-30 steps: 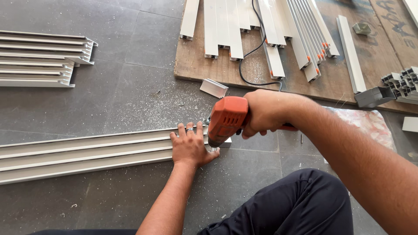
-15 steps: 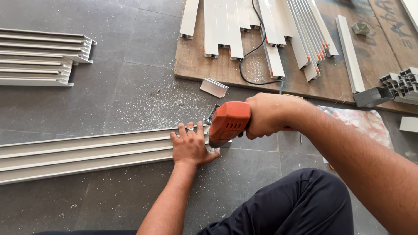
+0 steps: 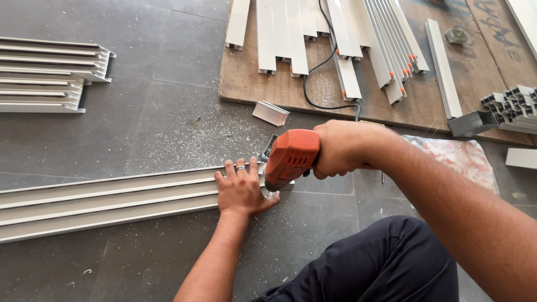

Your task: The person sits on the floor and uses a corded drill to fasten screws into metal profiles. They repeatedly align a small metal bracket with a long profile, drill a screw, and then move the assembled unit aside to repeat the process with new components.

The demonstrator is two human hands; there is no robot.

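1. The left hand point(image 3: 241, 190) is lying flat, fingers spread wide, and is pressing down on the near end of a long aluminium track profile point(image 3: 106, 200). A ring is showing on one finger.
2. The track profile is lying on the grey stone floor point(image 3: 168, 123), running from the left edge of the view to just under the drill.
3. The right hand point(image 3: 338, 150) is wrapping closed around the grip of an orange power drill point(image 3: 290, 157); the drill's nose is pointing down at the profile's end, just beside the left hand's fingertips. The bit itself is hidden behind the drill body.
4. Pale metal shavings are lying scattered on the floor around the drilling spot.
5. A short aluminium offcut point(image 3: 271, 113) is sitting on the floor just beyond the drill.
6. A wooden board point(image 3: 430, 106) is carrying several cut aluminium profiles point(image 3: 291, 33) and a black cable point(image 3: 316, 72).
7. A stack of ribbed profiles point(image 3: 47, 75) is resting at far left, well apart from both hands.
8. A clear plastic bag point(image 3: 456, 156) is lying beyond the right forearm.
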